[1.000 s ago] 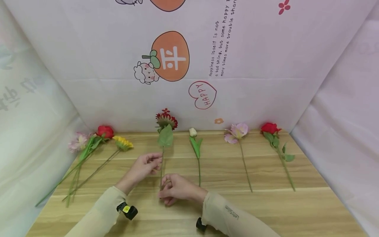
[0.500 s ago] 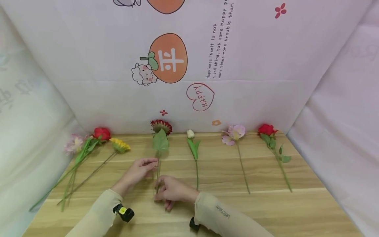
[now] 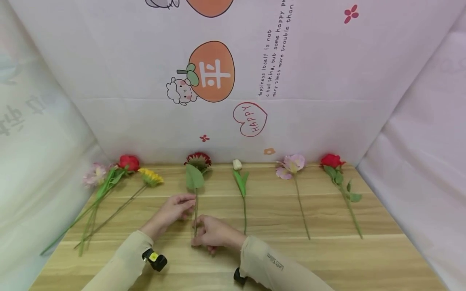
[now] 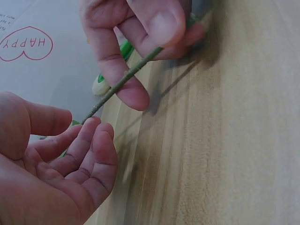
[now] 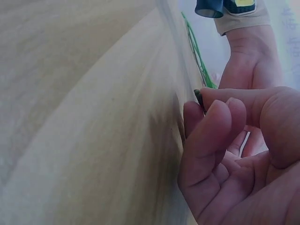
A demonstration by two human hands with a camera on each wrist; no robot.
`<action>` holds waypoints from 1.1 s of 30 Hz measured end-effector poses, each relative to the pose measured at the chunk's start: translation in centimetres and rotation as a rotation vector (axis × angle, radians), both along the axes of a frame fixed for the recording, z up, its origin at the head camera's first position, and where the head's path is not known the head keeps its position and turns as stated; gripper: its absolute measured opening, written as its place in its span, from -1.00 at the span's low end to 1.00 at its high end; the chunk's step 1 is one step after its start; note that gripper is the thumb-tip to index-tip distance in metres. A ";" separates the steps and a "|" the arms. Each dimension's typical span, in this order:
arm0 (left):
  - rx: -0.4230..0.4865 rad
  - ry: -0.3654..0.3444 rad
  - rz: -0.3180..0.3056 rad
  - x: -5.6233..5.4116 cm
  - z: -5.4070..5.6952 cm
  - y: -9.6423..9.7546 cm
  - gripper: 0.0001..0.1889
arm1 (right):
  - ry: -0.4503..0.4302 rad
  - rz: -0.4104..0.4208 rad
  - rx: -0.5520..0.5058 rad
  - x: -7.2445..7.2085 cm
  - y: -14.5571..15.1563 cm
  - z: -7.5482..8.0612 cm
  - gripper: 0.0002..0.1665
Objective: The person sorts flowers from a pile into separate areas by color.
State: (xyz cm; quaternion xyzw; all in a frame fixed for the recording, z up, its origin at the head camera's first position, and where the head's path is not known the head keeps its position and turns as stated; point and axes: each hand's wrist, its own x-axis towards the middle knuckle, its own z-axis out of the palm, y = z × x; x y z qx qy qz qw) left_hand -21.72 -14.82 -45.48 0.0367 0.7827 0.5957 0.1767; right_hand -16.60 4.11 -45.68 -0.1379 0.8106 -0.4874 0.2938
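Note:
A dark red sunflower-like flower (image 3: 198, 160) with a broad green leaf (image 3: 194, 178) lies with its head toward the back wall. Near the stem's lower end, my right hand (image 3: 214, 232) pinches it between thumb and index finger. My left hand (image 3: 175, 211) is higher up on the left, its fingertips right at the stem and its fingers loosely bent. In the left wrist view the green stem (image 4: 126, 77) runs from the right hand down behind the left fingertips. Only a short stem end (image 5: 198, 96) shows in the right wrist view.
To the right lie a white tulip (image 3: 238, 178), a pink flower (image 3: 293, 163) and a red rose (image 3: 332, 160). At left, a yellow sunflower (image 3: 151, 177) lies beside a pile with another red rose (image 3: 129, 162) and a pink bloom (image 3: 96, 174). A printed cloth (image 3: 309, 81) backs the wooden table (image 3: 327, 262).
The red flower's head has come down and slightly left, away from the wall print it overlapped. Both hands have shifted a little with the stem, the right still pinching it.

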 end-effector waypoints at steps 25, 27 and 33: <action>0.070 -0.030 -0.010 -0.2 -0.9 -0.3 -0.59 | 0.014 -0.019 -0.052 -0.2 0.8 -0.3 0.05; 0.070 -0.033 -0.010 -0.1 -0.9 -0.3 -0.59 | 0.012 -0.016 -0.049 -0.2 0.9 -0.3 0.04; 0.068 -0.044 -0.009 -0.2 -1.0 -0.5 -0.57 | 0.022 -0.020 -0.035 -0.2 1.1 0.1 -0.01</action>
